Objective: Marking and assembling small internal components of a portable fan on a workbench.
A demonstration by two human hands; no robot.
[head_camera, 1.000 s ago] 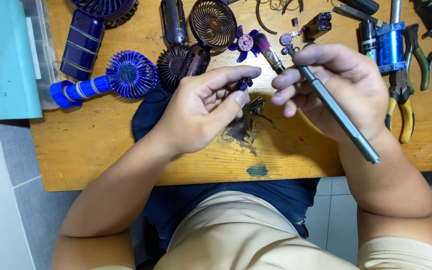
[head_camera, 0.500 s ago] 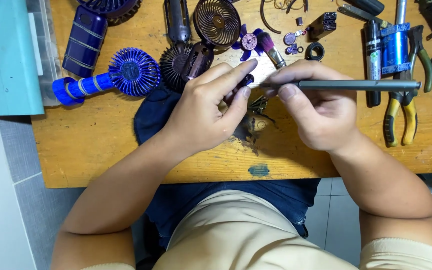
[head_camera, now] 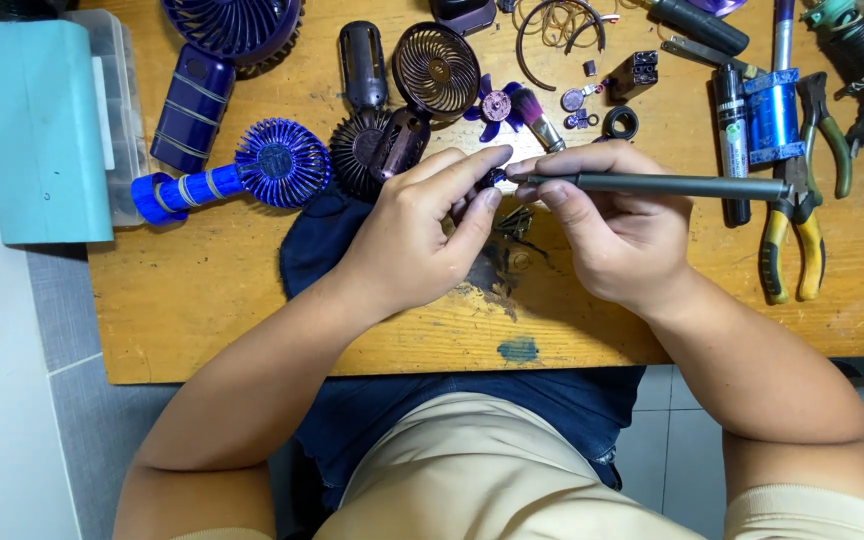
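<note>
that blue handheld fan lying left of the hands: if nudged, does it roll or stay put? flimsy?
The blue handheld fan lies flat on the wooden bench. Its round handle might roll a little, but the wide grille head probably stops it. It looks like thin plastic, so likely light and easy to slide. The fine grille ribs may crack if squeezed hard.

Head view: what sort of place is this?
Probably a small repair bench: a worn wooden table strewn with taken-apart handheld fans, pliers and loose small parts.
</note>
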